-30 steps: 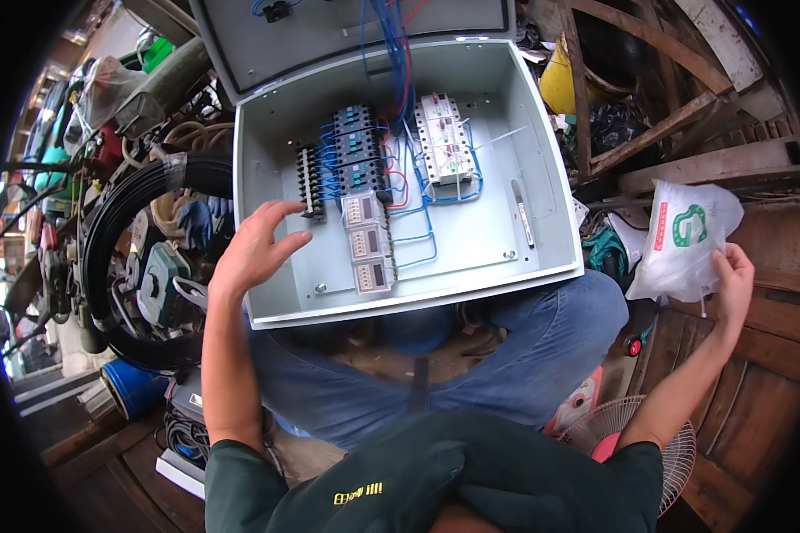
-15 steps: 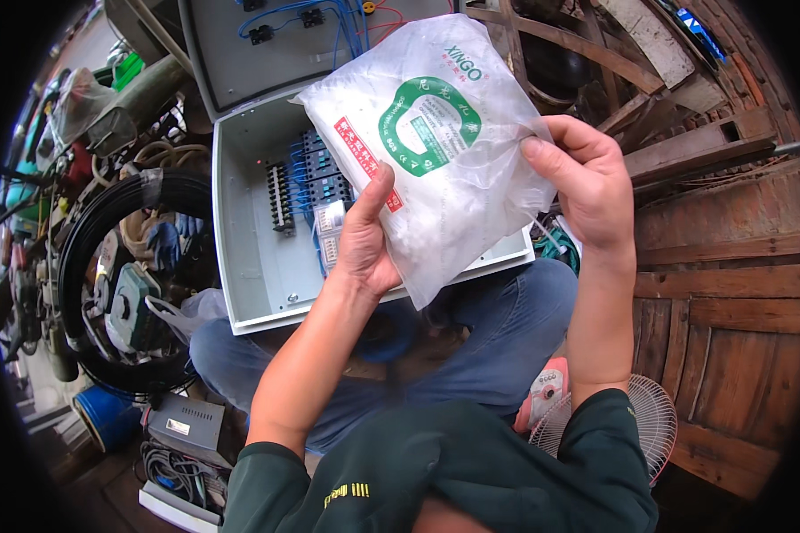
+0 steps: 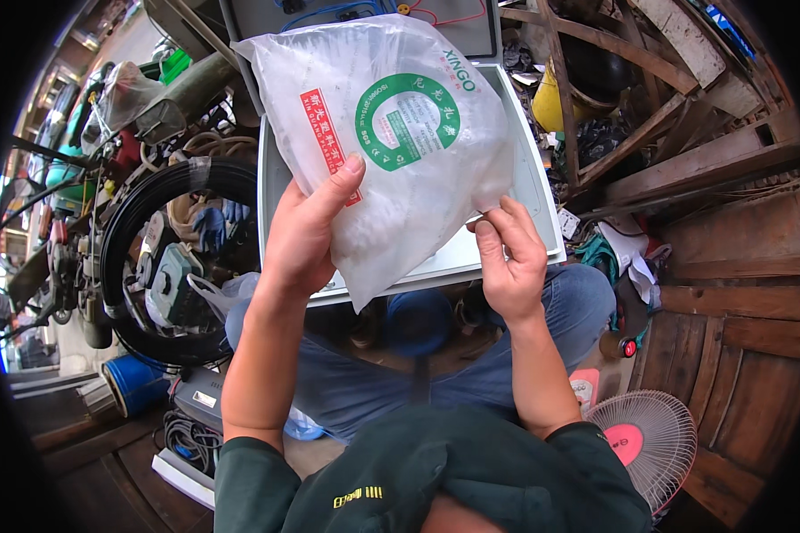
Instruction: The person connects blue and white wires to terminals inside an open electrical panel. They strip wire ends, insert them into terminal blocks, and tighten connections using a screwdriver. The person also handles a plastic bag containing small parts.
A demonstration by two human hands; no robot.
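Note:
I hold a clear plastic bag (image 3: 400,133) of white strips, printed with a green ring and a red label, up in front of me with both hands. My left hand (image 3: 307,235) grips its left side, thumb on the front. At the bag's lower right edge my right hand (image 3: 507,258) pinches the plastic. Behind the bag a grey metal electrical enclosure (image 3: 533,204) rests on my lap, with its inside mostly hidden by the bag. Blue and red wires (image 3: 347,9) show at its open lid.
A coil of black hose (image 3: 129,266) and cluttered tools lie to my left. A blue bucket (image 3: 133,386) stands at lower left. Wooden planks and frames (image 3: 693,178) fill the right side. A small white fan (image 3: 640,440) with a pink hub sits at lower right.
One second ago my right hand reached for the bag at the far right and my left hand lay on the enclosure. Both hands now hold the bag up, lower and closer than half a second ago.

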